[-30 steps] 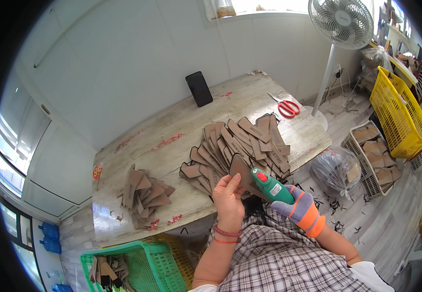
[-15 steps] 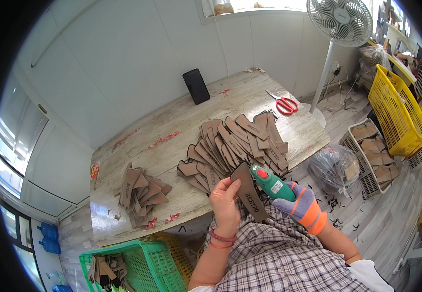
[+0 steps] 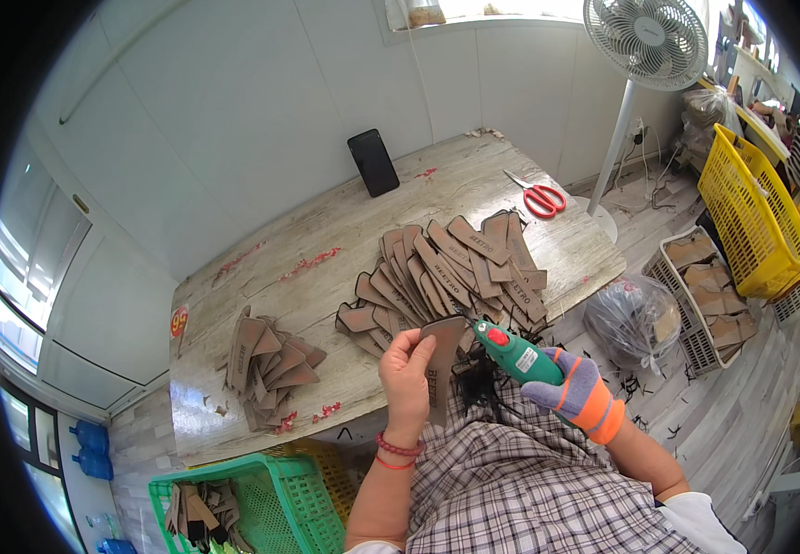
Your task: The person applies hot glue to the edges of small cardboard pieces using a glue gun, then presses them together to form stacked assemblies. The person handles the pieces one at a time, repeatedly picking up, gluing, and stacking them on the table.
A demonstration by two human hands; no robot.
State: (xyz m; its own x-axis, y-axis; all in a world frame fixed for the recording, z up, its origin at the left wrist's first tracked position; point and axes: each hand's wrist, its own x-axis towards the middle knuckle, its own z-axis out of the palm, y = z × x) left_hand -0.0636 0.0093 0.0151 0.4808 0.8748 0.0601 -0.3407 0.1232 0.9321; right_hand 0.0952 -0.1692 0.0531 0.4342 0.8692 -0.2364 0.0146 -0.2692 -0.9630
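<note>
My left hand [image 3: 403, 380], bare with red bracelets, pinches a curved brown fabric piece [image 3: 440, 358] with a dark edge and dark lettering, held upright at the table's front edge. In my right hand [image 3: 577, 395], gloved in grey and orange, is a green handheld power tool [image 3: 514, 356] with a red button. Its tip points left, close to the piece's upper right edge; whether they touch I cannot tell. Below the tip, a blurred black tuft of scraps [image 3: 481, 386] shows above my checked apron [image 3: 529, 480]. A fanned heap of similar brown pieces [image 3: 446, 268] lies just beyond my hands.
A smaller pile of brown pieces [image 3: 270, 365] sits at the left of the table [image 3: 261, 249]. Red-handled scissors [image 3: 542, 200] and a black phone [image 3: 373, 163] lie farther back. A green basket [image 3: 280, 508] stands below left; a fan [image 3: 623, 138], plastic bag [image 3: 635, 323] and yellow crate [image 3: 755, 217] stand right.
My left hand has shifted left and slightly down with the fabric piece, which is turned more upright. Black scraps now show below the tool's tip. The tool has barely moved.
</note>
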